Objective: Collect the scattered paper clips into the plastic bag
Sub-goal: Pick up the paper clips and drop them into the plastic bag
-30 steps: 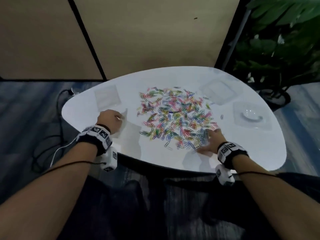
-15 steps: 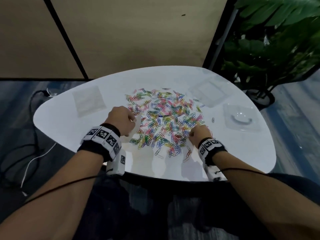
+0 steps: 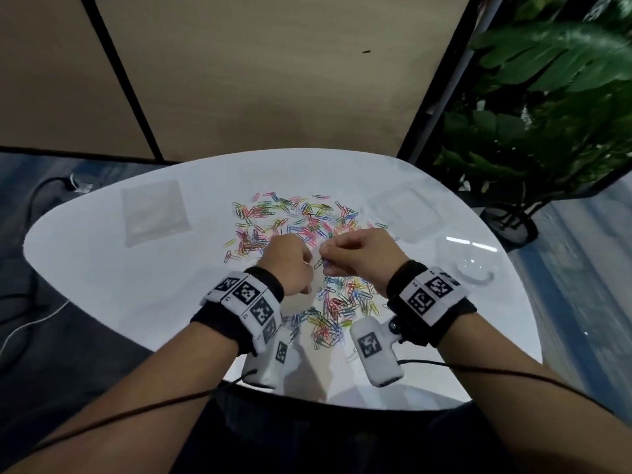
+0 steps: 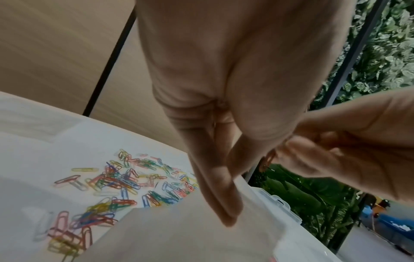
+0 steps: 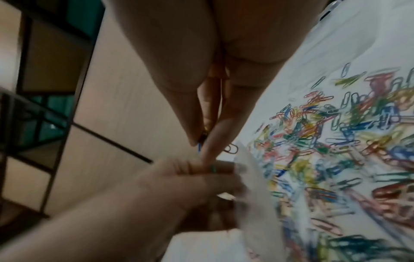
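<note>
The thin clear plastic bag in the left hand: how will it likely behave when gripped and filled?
Probably floppy: the thin clear plastic bag sags below the left hand gripping its edge. Likely very light, since that one grip carries it. Its mouth may collapse before the coloured paper clips go in.

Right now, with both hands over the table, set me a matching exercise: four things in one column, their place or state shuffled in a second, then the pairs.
Things:
1. left hand
2. right hand
3. spare flat bag
4. potted plant

Place or state:
A. pinches paper clips
B. lies on the far left of the table
C. stands on the floor past the table's right end
D. grips the plastic bag

Pairs: 1-D, 2-A, 3-B, 4-C.
</note>
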A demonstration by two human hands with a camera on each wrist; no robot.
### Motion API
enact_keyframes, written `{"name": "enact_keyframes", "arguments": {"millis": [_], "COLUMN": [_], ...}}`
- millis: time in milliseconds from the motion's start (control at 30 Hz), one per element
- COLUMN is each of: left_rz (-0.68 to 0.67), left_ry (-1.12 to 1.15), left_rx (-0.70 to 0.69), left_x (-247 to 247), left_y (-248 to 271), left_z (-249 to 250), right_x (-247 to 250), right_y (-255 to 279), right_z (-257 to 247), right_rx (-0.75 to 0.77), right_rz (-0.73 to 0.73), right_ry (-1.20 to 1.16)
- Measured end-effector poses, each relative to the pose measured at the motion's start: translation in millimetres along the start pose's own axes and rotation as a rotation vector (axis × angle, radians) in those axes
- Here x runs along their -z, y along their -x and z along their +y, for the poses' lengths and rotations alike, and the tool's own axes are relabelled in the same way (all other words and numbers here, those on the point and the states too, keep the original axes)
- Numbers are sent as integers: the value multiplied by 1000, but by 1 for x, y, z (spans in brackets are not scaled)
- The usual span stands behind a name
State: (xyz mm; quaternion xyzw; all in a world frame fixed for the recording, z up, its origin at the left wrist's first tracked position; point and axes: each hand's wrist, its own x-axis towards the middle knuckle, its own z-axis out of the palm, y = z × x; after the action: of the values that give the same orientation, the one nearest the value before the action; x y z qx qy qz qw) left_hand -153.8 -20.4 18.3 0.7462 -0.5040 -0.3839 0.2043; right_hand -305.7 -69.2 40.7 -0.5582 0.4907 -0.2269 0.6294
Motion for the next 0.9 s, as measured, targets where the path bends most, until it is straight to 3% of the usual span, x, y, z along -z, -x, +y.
{"name": "enact_keyframes", "arguments": {"millis": [100,200,333,467,600,733,800,900], "left_rz": [61,37,40,54,14,19,43,35], "left_ry": [97,189,182,155,149,122,72,59], "left_rx": [7,21,13,2,20,20,14,1], "left_x": [5,8,7,11,16,20,24,27], "left_y": [0,3,5,2,2,6,7,9], "left_z": [1,3,1,-3,-7,-8,-8,-6], "right_x": [-8,-14,-20,-20,-9,19,50,92], "right_y": [-8,-17,-19,-16,-11,-8,-14,-15], "right_z": [5,10,11,8,9,10,23,60], "right_rx": [-32,-69,-33,71,53,138,96,-168], "right_rz": [-4,-4,47,-121,-256,-142,-52,-34], "right_ry": [108,199,561,763,605,437,654,1200]}}
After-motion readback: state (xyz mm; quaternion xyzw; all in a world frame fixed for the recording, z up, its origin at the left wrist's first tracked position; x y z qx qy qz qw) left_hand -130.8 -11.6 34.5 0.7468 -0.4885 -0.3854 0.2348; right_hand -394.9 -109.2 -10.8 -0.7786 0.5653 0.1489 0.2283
